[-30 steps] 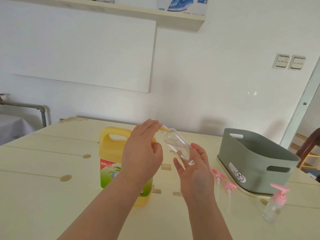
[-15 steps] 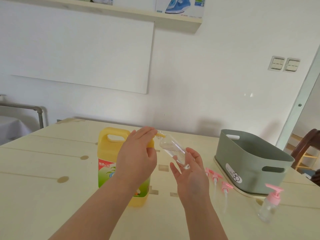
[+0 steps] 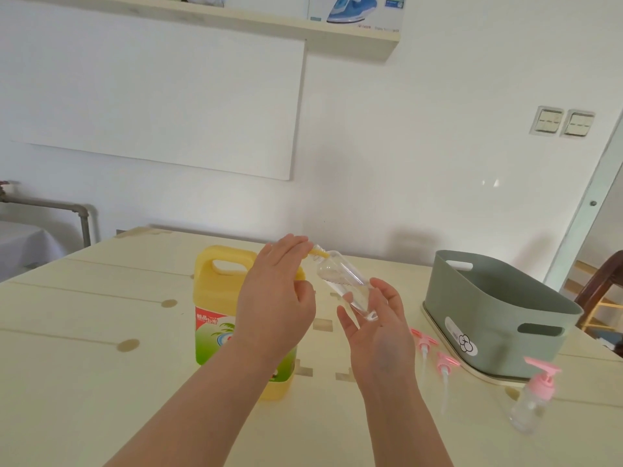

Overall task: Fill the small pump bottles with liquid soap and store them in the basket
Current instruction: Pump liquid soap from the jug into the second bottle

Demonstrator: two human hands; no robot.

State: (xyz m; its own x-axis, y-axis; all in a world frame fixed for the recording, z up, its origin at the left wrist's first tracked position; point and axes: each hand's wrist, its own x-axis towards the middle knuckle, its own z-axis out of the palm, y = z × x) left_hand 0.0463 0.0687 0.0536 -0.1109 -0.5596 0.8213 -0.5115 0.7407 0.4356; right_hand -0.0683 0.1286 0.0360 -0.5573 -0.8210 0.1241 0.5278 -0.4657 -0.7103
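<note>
My right hand point(image 3: 377, 332) holds a small clear bottle point(image 3: 344, 286) by its base, tilted with the neck up and to the left. My left hand point(image 3: 274, 298) pinches a yellow ribbed piece point(image 3: 317, 253) at the bottle's mouth; I cannot tell what the piece is. Behind my left hand stands the yellow liquid soap jug point(image 3: 215, 305), partly hidden. The grey-green basket point(image 3: 499, 315) sits on a tray at the right, and I cannot see its inside. Two pink pump heads point(image 3: 424, 343) point(image 3: 446, 364) lie on the table beside it. A clear bottle with a pink pump point(image 3: 534, 396) stands at the front right.
The pale wooden table point(image 3: 84, 365) reaches to the white wall behind. A dark wooden chair point(image 3: 603, 284) stands past the table's right edge by a doorway. A metal pipe point(image 3: 50, 207) runs along the wall at the left.
Both hands keep the same hold on the bottle and the yellow piece. They have dropped slightly toward the table, and the view has drifted a little.
</note>
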